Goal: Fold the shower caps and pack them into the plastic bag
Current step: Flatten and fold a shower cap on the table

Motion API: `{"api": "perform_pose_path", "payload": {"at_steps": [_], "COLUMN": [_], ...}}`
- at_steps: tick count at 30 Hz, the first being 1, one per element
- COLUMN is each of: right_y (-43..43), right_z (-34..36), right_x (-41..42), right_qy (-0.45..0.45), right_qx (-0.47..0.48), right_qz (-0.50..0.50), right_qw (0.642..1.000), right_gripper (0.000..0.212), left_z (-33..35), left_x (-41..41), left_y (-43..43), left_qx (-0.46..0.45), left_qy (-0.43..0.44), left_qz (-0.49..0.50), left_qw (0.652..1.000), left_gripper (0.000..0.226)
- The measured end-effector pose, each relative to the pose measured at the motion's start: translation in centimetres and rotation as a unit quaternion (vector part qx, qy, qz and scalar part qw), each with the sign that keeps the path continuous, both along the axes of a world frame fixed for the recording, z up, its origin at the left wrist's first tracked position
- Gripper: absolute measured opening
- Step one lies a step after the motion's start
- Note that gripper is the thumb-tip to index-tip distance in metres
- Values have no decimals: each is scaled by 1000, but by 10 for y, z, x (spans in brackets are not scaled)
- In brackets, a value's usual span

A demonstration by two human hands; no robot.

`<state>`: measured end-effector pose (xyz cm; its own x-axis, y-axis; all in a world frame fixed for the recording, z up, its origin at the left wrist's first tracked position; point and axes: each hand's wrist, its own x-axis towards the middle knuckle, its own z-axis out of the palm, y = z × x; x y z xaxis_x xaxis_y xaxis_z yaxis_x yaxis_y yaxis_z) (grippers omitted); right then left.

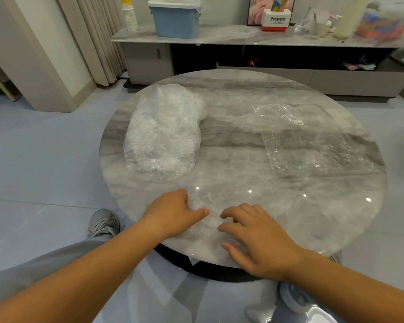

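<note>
On the table, the shower cap pile lies left, the plastic bag right, a single cap in front.

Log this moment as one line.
stage: folding shower cap | left hand: on cap, grip unclear | right hand: pressing cap | cap pile: left | plastic bag: flat, right

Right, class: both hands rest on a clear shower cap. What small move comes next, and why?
Probably fold the shower cap in half: it lies crumpled between the left hand and right hand, not yet compact enough for the flat plastic bag.
</note>
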<state>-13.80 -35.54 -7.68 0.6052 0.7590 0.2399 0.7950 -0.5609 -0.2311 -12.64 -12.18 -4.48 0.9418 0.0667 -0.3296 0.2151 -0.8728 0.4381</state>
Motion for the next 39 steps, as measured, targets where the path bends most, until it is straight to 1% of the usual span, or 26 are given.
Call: {"api": "perform_pose_path", "payload": {"at_steps": [3,6,9,12,15,17,18,20,22,24,26,28,30,32,35,36,37,39], "right_y": [2,3,1,-3,-4,-3,-4,-7,-14,-24,-33,-37,-36,-32,-24,-22,-23,-28], "right_z": [-5,-7,-7,-5,-4,-2,-1,2,6,8,12,17,23,30,35,34,31,22], "right_x": [-1,-1,0,1,1,0,-1,1,3,4,5,5,5,2,-2,-2,0,4], "right_qy": [17,2,-10,-10,-1,23,37,59,94,124,140,139,111,72,38,31,23,4], "right_qx": [-49,-76,-70,-59,-52,-42,-39,-39,-24,18,73,124,148,130,36,2,-27,-60], "right_qz": [16,16,0,-20,-26,-31,-32,-28,-30,-56,-95,-116,-112,-71,22,31,21,-36], "right_qw": [999,997,997,998,998,998,998,997,995,991,983,976,976,986,998,999,999,998], "right_gripper": [31,30,28,27,25,25,26,28,32,38,38,34,35,40,43,42,40,37], "left_z": [-5,-3,3,9,14,16,16,14,12,9,7,7,10,11,10,9,10,11], "left_x": [1,1,2,2,0,-1,-1,0,-1,-2,-3,-2,0,3,8,9,11,12], "left_y": [5,7,9,7,0,-5,-8,-13,-19,-23,-27,-31,-35,-38,-39,-39,-40,-42], "left_qx": [-130,-254,-328,-400,-477,-524,-541,-562,-576,-577,-574,-574,-577,-583,-578,-570,-565,-555], "left_qy": [15,29,49,97,131,147,153,161,168,176,186,192,196,201,196,193,194,196], "left_qz": [27,46,84,136,138,128,129,143,158,160,158,153,150,144,136,132,130,137], "left_qw": [991,966,940,901,858,829,817,799,784,781,782,782,779,774,781,787,791,797], "left_gripper": [46,44,39,31,25,27,34,43,41,37,36,34,34,36,39,39,38,36]}}
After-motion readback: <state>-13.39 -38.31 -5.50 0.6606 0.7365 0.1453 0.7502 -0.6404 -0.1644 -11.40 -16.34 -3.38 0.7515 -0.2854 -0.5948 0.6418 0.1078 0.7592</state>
